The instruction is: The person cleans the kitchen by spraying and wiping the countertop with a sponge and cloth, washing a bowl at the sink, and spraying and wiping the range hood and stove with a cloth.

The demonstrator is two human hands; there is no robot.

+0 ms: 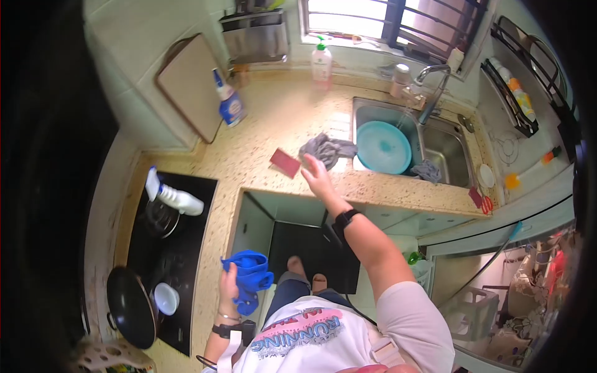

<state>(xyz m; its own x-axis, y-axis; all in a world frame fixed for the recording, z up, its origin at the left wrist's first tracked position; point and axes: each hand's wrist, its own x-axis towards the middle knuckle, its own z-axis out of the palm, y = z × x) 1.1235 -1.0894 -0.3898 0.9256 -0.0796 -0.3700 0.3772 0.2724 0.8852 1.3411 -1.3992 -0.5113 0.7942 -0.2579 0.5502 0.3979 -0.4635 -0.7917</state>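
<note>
My left hand (229, 290) is closed around a bunched blue cloth (249, 276), low beside the counter edge near the stove. My right hand (319, 178) reaches over the counter (249, 149) with its fingers stretched out, and I see nothing held in it. Just left of those fingertips lies a flat dark-red scouring pad (285, 163). A crumpled grey cloth (326, 150) lies right behind the fingers; whether they touch it I cannot tell. Beyond it, a turquoise basin (383, 147) with water in it stands in the left sink bowl.
Water runs from the faucet (433, 93). A second grey cloth (426, 171) hangs on the sink edge. A blue spray bottle (230, 105) and pump bottle (321, 62) stand behind. On the black cooktop (180, 261) are a white spray bottle (180, 200), a pan (130, 308) and a white bowl (166, 299).
</note>
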